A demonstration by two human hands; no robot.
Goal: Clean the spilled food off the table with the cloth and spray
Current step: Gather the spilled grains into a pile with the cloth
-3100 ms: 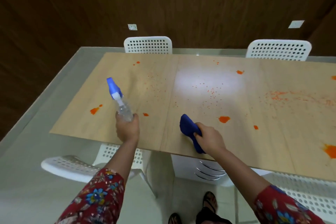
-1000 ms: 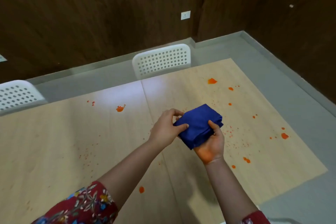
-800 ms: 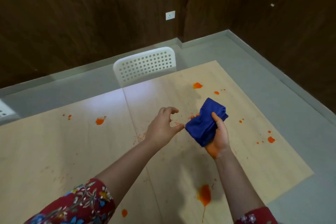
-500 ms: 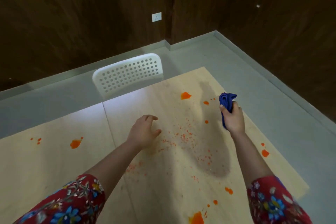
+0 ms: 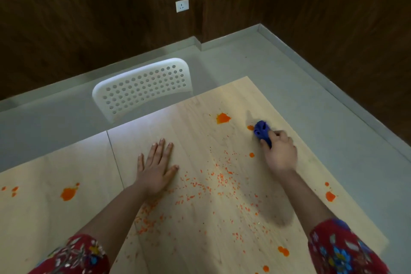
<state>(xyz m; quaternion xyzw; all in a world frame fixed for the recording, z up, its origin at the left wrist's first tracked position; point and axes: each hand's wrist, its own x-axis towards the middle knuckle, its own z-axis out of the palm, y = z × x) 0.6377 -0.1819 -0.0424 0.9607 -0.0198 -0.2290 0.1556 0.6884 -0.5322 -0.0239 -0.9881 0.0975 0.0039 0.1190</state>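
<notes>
Table fills most of the view: light wood, orange mess over nearly all of it. White perforated chair sits behind the far edge.

Our left hand lies flat on the wood, fingers straight, holding nothing, apparently bracing us. Our right hand grips the blue cloth, bunched up and pressed to the table near the far right corner. The cloth touches a small orange spot.

We judge the task early:
- big blot just left of the cloth, untouched
- crumb scatter between our arms, not yet wiped
- left blot, right-edge blot and near-edge drops all to do

Spray bottle not in view, so we can't say where it is. Wall socket is irrelevant.
</notes>
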